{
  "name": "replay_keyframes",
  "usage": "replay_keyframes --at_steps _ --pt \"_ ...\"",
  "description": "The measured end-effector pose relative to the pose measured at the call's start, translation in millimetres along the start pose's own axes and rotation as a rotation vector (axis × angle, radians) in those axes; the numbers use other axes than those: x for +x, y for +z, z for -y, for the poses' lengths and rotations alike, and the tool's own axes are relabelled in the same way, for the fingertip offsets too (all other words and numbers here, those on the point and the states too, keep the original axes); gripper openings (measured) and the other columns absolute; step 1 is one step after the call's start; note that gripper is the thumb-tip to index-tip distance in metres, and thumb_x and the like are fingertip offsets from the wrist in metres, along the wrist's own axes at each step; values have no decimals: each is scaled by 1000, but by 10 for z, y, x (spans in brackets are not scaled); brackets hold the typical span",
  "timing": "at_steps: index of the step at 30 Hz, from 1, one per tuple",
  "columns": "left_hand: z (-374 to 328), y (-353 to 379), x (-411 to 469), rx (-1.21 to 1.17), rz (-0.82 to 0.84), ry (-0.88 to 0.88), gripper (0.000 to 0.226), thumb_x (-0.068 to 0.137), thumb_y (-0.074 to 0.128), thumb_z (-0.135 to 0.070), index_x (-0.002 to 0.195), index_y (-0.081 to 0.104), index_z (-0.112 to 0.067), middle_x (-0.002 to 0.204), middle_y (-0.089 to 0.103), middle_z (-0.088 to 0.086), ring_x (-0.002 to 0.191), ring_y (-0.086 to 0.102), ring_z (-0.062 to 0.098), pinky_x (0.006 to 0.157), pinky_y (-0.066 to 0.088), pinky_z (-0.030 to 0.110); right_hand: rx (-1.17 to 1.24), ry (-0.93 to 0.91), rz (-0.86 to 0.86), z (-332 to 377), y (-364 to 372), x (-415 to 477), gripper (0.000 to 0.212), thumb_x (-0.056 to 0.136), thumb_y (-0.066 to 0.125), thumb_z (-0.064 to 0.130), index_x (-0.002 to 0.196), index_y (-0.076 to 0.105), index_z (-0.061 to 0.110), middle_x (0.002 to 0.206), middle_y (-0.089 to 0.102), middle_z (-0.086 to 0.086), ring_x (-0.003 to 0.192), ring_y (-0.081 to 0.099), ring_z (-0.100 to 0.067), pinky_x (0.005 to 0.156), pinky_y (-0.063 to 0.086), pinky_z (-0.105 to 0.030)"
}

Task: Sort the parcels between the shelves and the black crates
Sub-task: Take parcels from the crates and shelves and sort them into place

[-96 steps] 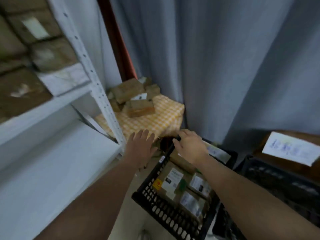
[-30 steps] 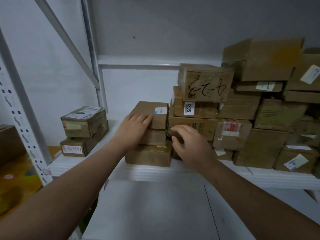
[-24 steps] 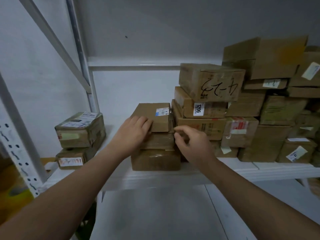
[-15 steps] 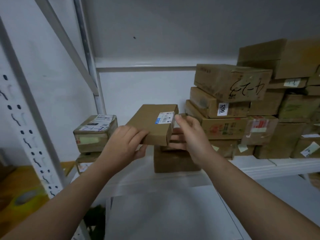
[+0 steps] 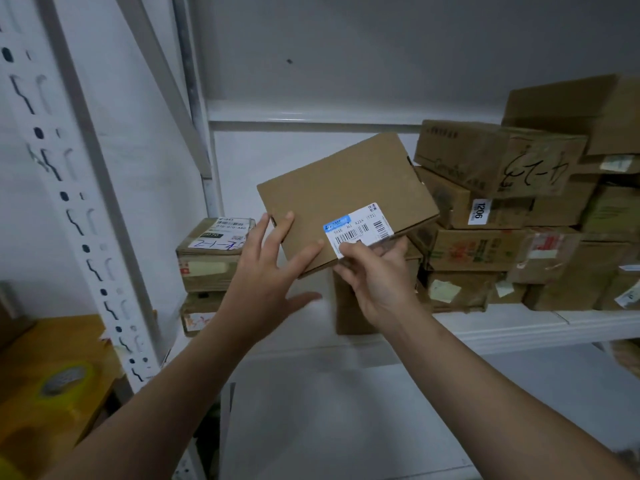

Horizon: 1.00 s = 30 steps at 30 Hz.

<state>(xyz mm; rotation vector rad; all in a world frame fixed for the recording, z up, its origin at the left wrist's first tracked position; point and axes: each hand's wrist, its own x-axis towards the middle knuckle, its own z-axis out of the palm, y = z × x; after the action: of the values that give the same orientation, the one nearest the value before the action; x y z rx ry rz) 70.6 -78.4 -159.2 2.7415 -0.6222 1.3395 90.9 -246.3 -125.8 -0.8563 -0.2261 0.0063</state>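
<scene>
A flat brown parcel with a white and blue barcode label is lifted off the shelf and tilted toward me. My right hand grips its lower right corner, thumb on the label and fingers underneath. My left hand touches its lower left edge with straight, spread fingers. Below the parcel a brown box stands on the white shelf. No black crate is in view.
Stacked cardboard parcels fill the shelf's right side. Two labelled boxes sit stacked at its left end. A perforated white upright stands at left, beside a yellow surface. A lower white shelf lies beneath.
I turned from the black crate to the shelf. Both hands lifted the top flat parcel off the small stack and tilted it up toward me, label now facing me.
</scene>
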Motion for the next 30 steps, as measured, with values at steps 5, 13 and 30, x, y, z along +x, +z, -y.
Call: replay_keyframes --at_steps 5,13,30 --pt "-23 -48 140 26 -165 81 39 84 58 -34 117 48 -15 131 53 26 123 43 55 97 38 60 10 -12 1 73 -46 -44 54 82 58 -16 120 36 14 108 65 -12 85 69 -19 66 57 -32" --pt "-41 -59 170 -112 -170 33 45 88 47 -23 132 42 -15 138 49 19 129 40 48 101 33 52 45 50 -31 253 -157 -105 30 89 54 1 119 54 4 104 70 -17 92 69 -29 75 59 -38" --pt "-300 -428 107 -852 -297 -487 42 67 63 -42 98 37 -35 95 43 -13 80 50 0 64 46 12 -692 -541 -95 595 -413 -215 38 81 57 61 110 49 38 125 51 2 113 54 -5 93 46 -20"
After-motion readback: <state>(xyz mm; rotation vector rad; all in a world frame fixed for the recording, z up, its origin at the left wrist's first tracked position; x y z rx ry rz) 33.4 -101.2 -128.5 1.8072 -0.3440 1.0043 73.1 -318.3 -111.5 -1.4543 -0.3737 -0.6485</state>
